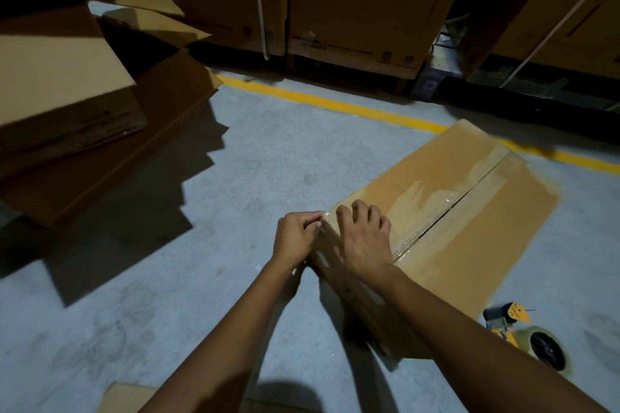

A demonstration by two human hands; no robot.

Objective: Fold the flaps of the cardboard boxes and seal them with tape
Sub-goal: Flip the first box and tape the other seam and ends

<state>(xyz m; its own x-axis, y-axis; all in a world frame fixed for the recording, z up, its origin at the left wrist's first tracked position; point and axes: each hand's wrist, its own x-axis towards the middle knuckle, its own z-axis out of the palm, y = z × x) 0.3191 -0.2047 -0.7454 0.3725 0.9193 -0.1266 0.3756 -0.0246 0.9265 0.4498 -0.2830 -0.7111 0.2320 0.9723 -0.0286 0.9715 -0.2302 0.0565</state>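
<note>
Head view. Cardboard box (476, 231) lies on the grey floor (235, 211), right of centre, flaps already folded shut. Clear tape (432, 203) runs along the centre seam and looks wrinkled in places.

Left hand (295, 238) is at the box's near-left corner, fingers curled, pinching what looks like a loose tape end at the edge. It's too small to be sure.

Right hand (365, 238) lies on the box top just beside that corner, fingers spread and pressing down, gripping nothing.

Tape dispenser (513, 318) lies on the floor near the box's near-right corner, untouched.

Step in hand, as I judge it: laying the tape end over the corner and down the side wall. To do it well:
- keep the right palm weighting the flaps so the seam stays closed
- pull the end taut with the left hand
- wrap it over the edge, then rub from top to side to push out the bubbles

Risk: slack tape creases or sticks to itself.

Also in view: loose boxes (60, 84) stacked at left, yellow floor line (335, 106) behind.
</note>
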